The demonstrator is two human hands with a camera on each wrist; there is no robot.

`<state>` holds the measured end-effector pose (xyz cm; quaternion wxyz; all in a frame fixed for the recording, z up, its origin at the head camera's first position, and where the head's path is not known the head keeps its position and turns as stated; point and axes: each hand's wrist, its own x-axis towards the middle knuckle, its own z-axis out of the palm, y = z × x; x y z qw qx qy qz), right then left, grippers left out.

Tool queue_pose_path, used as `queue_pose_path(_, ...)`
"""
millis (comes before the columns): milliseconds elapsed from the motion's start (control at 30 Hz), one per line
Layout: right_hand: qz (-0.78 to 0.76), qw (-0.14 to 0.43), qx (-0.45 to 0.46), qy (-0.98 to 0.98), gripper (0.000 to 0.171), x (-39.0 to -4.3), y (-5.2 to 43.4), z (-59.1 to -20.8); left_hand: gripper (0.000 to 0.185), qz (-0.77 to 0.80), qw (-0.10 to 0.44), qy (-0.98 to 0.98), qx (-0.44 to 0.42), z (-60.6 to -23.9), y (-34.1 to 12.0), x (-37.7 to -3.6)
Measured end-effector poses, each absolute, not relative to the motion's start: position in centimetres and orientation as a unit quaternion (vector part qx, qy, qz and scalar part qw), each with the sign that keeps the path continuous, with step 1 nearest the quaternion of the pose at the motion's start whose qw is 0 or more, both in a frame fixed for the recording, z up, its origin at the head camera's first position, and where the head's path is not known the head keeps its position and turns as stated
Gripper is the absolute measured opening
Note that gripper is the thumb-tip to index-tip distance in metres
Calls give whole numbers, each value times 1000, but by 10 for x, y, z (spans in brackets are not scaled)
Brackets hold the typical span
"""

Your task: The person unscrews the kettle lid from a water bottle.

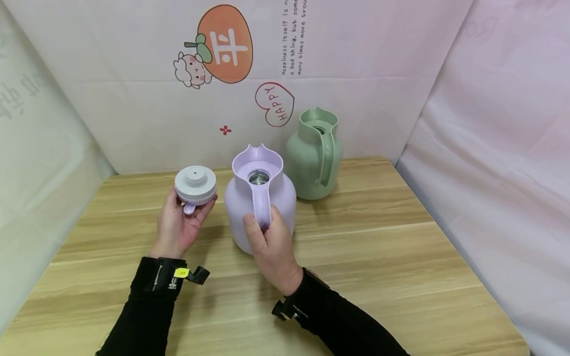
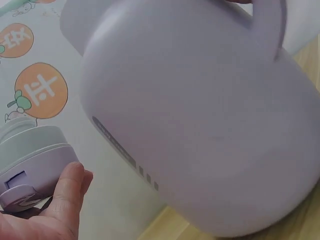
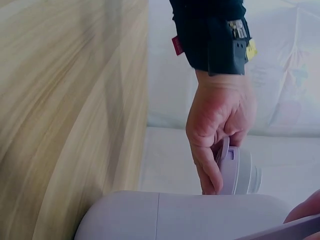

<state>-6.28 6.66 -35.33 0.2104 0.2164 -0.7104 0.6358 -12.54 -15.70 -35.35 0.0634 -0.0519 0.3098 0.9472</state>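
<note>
A lilac jug (image 1: 260, 205) stands upright on the wooden table (image 1: 378, 257), its mouth uncovered. My right hand (image 1: 271, 244) grips its handle (image 1: 261, 205) from the near side. My left hand (image 1: 178, 222) holds the jug's white and lilac lid (image 1: 195, 185) in the air to the left of the jug, fingers curled round its rim. The left wrist view shows the jug body (image 2: 200, 120) close up, with the lid (image 2: 32, 160) and a thumb (image 2: 67, 192) at lower left. In the right wrist view the left hand (image 3: 217, 130) grips the lid (image 3: 240, 170) beyond the jug (image 3: 190, 217).
A green jug (image 1: 315, 155) with its handle towards me stands behind and right of the lilac one, near the back wall. Printed cloth walls close in the table at the back and both sides. Bare table lies to the right and front.
</note>
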Motion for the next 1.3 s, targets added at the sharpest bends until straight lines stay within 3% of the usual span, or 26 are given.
queue_pose_path(533,633,196,210,-719,26,-88,40,-349,65,922,12,383,53,-370,-177,-119)
queue_pose_path(1300,607,190,170,-753,35,-128,-1,-348,76,922,0,385,-40,-379,-203,-122)
